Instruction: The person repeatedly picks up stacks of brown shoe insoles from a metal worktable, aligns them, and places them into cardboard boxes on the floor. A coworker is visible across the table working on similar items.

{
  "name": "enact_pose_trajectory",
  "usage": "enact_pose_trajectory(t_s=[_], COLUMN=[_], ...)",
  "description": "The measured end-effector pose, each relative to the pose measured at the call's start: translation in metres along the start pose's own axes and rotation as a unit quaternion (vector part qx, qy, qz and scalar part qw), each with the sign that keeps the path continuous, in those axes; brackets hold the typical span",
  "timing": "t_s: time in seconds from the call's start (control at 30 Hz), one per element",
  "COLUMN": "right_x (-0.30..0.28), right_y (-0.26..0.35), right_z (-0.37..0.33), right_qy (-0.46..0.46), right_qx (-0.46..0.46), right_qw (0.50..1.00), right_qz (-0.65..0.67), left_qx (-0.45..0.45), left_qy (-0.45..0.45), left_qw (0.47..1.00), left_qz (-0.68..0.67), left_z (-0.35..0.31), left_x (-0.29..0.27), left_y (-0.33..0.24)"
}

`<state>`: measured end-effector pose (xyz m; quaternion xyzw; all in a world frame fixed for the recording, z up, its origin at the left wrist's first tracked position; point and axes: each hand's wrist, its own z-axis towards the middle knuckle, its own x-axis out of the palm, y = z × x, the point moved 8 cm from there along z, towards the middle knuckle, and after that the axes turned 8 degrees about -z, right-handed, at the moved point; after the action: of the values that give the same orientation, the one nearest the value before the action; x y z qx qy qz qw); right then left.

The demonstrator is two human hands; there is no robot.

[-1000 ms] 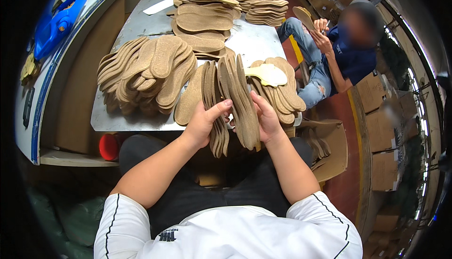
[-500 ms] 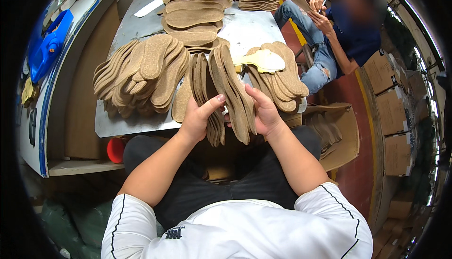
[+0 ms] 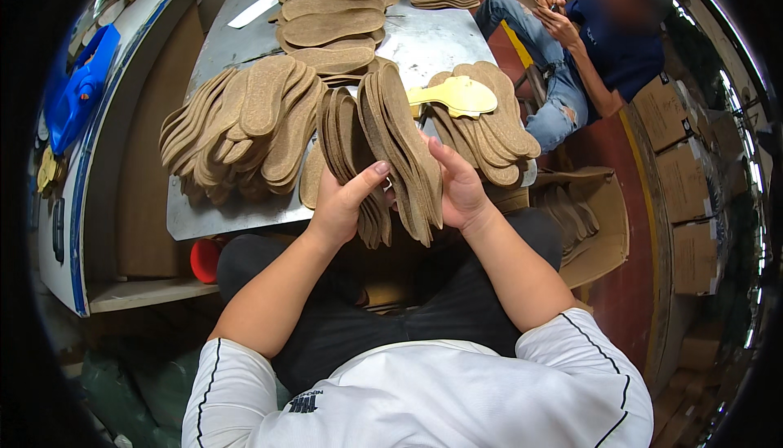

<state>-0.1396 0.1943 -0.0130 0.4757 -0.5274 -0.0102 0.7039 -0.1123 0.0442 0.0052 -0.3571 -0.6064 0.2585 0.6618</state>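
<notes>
The left hand (image 3: 338, 210) is clamped around the left insoles (image 3: 338, 126), thumb across their near end; just beside, the right hand (image 3: 462, 194) cups the outer edge of the right insoles (image 3: 395, 146) — fingers mostly hidden, so I can't tell how tightly. Both sets look light, bendy and not slippery, though liable to fan apart — best gripped mid-length across the full thickness. Beyond the right hand lies a yellow template (image 3: 466, 97).
</notes>
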Motion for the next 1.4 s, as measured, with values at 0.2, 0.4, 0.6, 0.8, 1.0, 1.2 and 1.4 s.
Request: enact_pose_trajectory(t_s=[0.2, 0.4, 0.6, 0.8, 1.0, 1.2, 1.4], right_x=[-0.016, -0.02, -0.004, 0.007, 0.016, 0.013, 0.0], right_y=[-0.011, -0.017, -0.009, 0.003, 0.015, 0.02, 0.017], right_z=[-0.001, -0.009, -0.012, -0.011, -0.006, -0.008, -0.007], right_qy=[0.002, 0.043, 0.011, -0.031, -0.053, -0.096, -0.127], right_qx=[0.024, 0.068, 0.068, 0.081, -0.013, -0.012, -0.045], right_qw=[0.999, 0.994, 0.993, 0.979, 0.976, 0.916, 0.866], right_qz=[0.037, 0.069, -0.095, -0.187, -0.212, -0.389, -0.482], left_qx=[0.032, 0.057, 0.064, 0.052, -0.069, -0.085, -0.084], left_qy=[0.028, 0.042, 0.013, 0.024, 0.022, 0.066, 0.091], left_qw=[0.999, 0.996, 0.994, 0.996, 0.995, 0.982, 0.972], left_qz=[0.027, 0.049, 0.085, 0.062, -0.067, -0.156, -0.198], left_z=[0.002, 0.002, 0.007, 0.006, 0.004, 0.003, 0.004], left_x=[0.003, 0.004, -0.006, -0.005, -0.008, -0.005, -0.006], left_y=[-0.003, 0.0, -0.004, -0.003, 0.019, 0.035, 0.041])
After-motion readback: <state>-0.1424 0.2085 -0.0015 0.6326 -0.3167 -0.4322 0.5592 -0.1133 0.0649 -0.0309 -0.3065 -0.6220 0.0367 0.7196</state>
